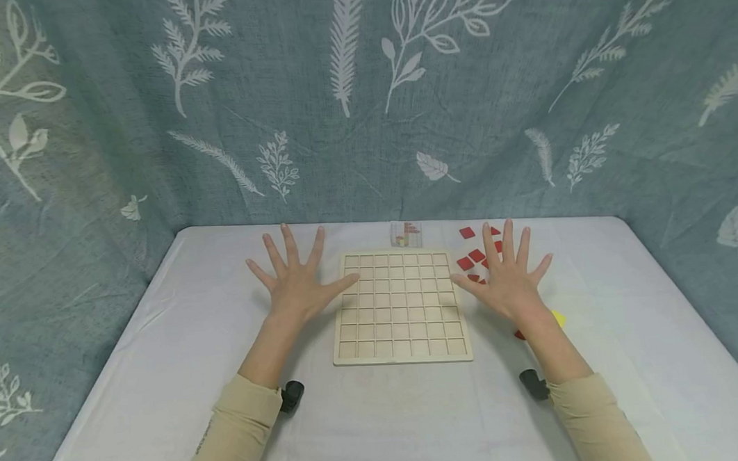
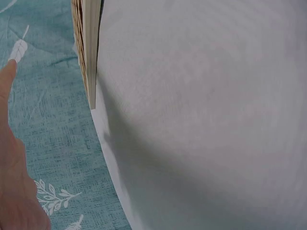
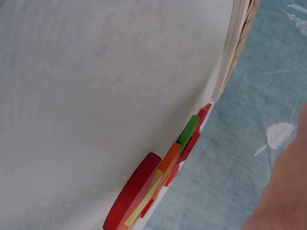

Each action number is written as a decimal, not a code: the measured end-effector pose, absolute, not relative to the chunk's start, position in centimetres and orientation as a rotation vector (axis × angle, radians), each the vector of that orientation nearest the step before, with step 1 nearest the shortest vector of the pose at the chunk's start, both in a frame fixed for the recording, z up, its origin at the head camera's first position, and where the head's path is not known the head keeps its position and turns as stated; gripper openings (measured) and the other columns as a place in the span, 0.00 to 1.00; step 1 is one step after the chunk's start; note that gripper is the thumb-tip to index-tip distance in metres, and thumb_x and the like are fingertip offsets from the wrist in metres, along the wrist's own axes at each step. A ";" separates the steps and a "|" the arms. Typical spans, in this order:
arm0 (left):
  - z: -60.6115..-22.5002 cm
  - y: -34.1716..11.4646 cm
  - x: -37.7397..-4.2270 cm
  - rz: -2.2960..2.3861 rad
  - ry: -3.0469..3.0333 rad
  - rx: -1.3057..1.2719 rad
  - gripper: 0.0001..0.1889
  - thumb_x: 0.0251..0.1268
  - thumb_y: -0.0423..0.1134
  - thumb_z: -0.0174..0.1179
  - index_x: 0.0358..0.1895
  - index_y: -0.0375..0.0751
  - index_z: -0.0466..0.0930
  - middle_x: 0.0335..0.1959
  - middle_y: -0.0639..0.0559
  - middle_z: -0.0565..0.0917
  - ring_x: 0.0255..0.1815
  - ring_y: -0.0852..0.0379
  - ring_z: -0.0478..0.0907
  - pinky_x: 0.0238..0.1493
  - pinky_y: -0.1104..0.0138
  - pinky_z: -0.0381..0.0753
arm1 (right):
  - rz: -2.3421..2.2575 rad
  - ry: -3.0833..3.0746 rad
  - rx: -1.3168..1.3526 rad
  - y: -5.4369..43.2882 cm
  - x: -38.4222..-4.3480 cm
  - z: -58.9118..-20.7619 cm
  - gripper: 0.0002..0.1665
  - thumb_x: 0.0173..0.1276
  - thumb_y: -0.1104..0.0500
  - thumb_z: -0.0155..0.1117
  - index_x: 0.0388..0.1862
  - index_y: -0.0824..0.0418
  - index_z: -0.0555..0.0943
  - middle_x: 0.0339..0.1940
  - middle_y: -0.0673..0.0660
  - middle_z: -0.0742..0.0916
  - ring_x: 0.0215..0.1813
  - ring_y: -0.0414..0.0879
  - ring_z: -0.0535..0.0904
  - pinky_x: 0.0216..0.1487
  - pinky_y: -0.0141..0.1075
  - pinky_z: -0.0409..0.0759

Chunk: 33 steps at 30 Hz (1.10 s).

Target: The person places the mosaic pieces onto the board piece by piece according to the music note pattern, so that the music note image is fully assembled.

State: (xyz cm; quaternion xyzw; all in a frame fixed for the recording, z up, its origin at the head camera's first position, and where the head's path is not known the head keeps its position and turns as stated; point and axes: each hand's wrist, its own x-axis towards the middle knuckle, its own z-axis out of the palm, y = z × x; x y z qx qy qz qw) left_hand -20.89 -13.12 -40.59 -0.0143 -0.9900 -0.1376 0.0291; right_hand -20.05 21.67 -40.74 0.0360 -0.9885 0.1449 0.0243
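A square wooden grid board (image 1: 399,307) with rows of shallow square cells lies flat in the middle of the table. To its left, my left hand (image 1: 298,288) is spread wide with nothing in it, the thumb reaching over the board's left edge. On the opposite side my right hand (image 1: 509,284) is likewise spread and holds nothing; its thumb is at the board's right edge. Several red square tiles (image 1: 476,255) lie behind and beside the right hand, partly hidden by it. In the right wrist view, a thick red piece (image 3: 132,194), an orange piece (image 3: 170,160) and a green piece (image 3: 189,131) show edge-on.
A small clear card or packet (image 1: 405,234) with a coloured pattern lies behind the board. A yellow piece (image 1: 559,319) peeks out beside the right forearm. The white-covered table (image 1: 379,425) meets a blue-green leaf-print cloth (image 1: 313,122) at the back and sides.
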 end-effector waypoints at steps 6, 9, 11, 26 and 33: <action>-40.4 -13.1 -21.0 -0.425 -3.077 -0.038 0.58 0.47 0.86 0.43 0.79 0.64 0.32 0.72 0.42 0.12 0.67 0.39 0.02 0.56 0.31 0.08 | 0.464 -3.063 0.107 21.7 -20.1 -40.6 0.67 0.57 0.17 0.46 0.79 0.48 0.29 0.77 0.56 0.25 0.73 0.57 0.12 0.59 0.74 0.17; -40.3 -13.0 -20.9 -0.440 -3.071 -0.049 0.59 0.47 0.85 0.44 0.79 0.63 0.32 0.72 0.42 0.12 0.67 0.39 0.02 0.56 0.32 0.08 | 0.465 -3.061 0.106 21.8 -20.1 -40.6 0.67 0.57 0.17 0.46 0.79 0.48 0.28 0.77 0.56 0.25 0.73 0.56 0.11 0.59 0.74 0.17; -40.3 -13.0 -20.9 -0.443 -3.065 -0.055 0.59 0.47 0.85 0.45 0.79 0.63 0.33 0.73 0.42 0.13 0.67 0.39 0.03 0.56 0.32 0.08 | 0.464 -3.061 0.105 21.9 -20.1 -40.6 0.67 0.57 0.17 0.46 0.79 0.48 0.28 0.77 0.57 0.26 0.73 0.57 0.12 0.59 0.74 0.17; -40.6 -13.0 -20.3 -0.790 -3.021 -0.378 0.65 0.55 0.71 0.60 0.77 0.40 0.24 0.78 0.37 0.27 0.78 0.43 0.23 0.73 0.43 0.26 | 0.817 -2.964 0.217 22.3 -20.4 -40.8 0.62 0.65 0.38 0.65 0.79 0.66 0.41 0.78 0.70 0.49 0.77 0.68 0.42 0.70 0.69 0.43; -40.5 -13.1 -18.7 -1.241 -3.074 -0.510 0.65 0.56 0.58 0.69 0.77 0.38 0.24 0.79 0.37 0.36 0.78 0.41 0.37 0.75 0.49 0.44 | 0.934 -3.001 0.295 23.2 -21.0 -40.9 0.37 0.68 0.53 0.66 0.68 0.72 0.67 0.64 0.71 0.74 0.65 0.66 0.68 0.63 0.60 0.69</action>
